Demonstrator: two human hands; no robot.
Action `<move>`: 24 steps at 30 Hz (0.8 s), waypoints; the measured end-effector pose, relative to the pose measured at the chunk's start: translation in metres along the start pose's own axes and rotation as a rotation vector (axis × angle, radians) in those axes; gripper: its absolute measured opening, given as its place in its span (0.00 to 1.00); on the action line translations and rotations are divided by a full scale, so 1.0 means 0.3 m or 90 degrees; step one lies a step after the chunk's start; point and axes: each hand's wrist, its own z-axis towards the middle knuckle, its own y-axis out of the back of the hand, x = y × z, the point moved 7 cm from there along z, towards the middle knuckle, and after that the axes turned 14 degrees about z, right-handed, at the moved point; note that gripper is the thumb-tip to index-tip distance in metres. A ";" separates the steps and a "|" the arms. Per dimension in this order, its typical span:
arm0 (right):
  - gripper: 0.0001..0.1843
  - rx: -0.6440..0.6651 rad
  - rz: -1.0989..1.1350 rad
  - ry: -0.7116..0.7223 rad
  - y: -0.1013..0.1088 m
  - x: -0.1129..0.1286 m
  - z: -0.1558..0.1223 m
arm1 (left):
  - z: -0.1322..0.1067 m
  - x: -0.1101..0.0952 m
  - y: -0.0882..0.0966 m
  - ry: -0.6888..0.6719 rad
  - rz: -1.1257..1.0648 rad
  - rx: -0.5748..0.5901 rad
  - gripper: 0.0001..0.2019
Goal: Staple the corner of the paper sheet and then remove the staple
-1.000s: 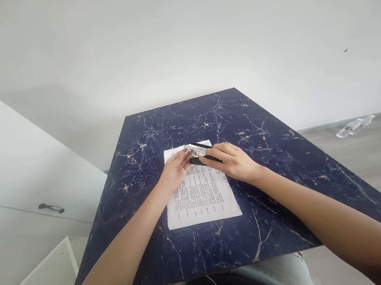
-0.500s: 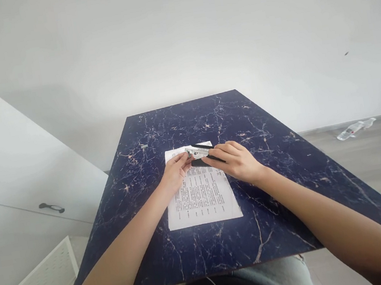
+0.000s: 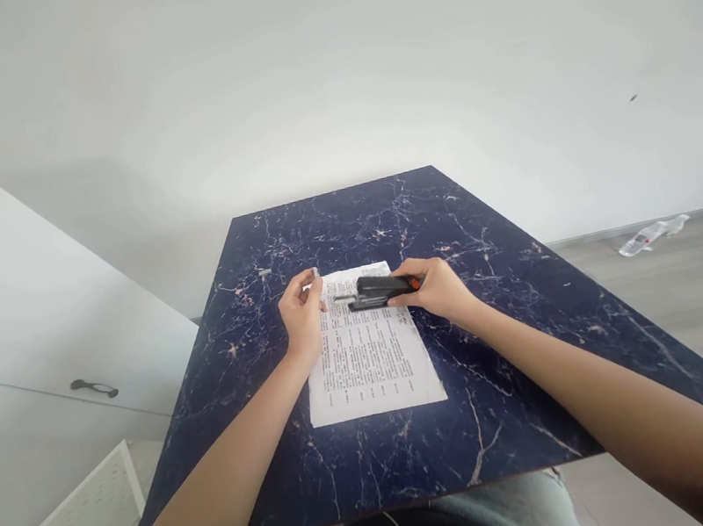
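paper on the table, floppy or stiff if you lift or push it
The paper would probably flop if lifted by one edge, since it looks thin. Pushed, it might slide readily, as the table looks smooth. Tipping seems unlikely because it lies flat.

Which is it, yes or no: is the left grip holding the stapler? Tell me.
No, the stapler is in the right grip, and a gap separates it from the left grip.

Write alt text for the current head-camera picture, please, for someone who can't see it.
A person's right hand holds a black stapler over printed paper on a dark blue, marble-patterned table. The left hand is curled near the paper's upper left edge; whether it holds anything is unclear. A white cabinet stands at left.
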 end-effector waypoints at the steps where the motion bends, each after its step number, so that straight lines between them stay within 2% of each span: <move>1: 0.14 0.043 0.029 -0.022 -0.024 -0.017 0.001 | -0.007 -0.018 0.005 -0.023 0.029 -0.008 0.13; 4: 0.14 0.138 0.054 -0.048 -0.093 -0.035 -0.009 | -0.033 -0.069 -0.002 -0.093 0.096 0.016 0.15; 6: 0.14 0.164 0.029 -0.047 -0.122 -0.026 -0.018 | -0.047 -0.087 -0.013 -0.118 0.129 0.040 0.15; 11: 0.13 0.198 -0.002 0.016 -0.133 0.033 -0.027 | -0.058 -0.072 -0.027 -0.098 0.124 0.067 0.14; 14: 0.16 0.127 -0.012 0.117 -0.094 0.081 -0.024 | -0.062 -0.076 -0.035 -0.111 0.133 0.088 0.12; 17: 0.18 0.039 -0.036 0.234 -0.061 0.129 -0.034 | -0.072 -0.111 -0.051 -0.199 0.190 0.143 0.10; 20: 0.13 0.034 -0.036 0.352 -0.070 0.174 -0.058 | -0.078 -0.130 -0.064 -0.268 0.228 0.194 0.09; 24: 0.09 0.053 -0.043 0.425 -0.095 0.199 -0.079 | -0.069 -0.115 -0.072 -0.268 0.229 0.234 0.09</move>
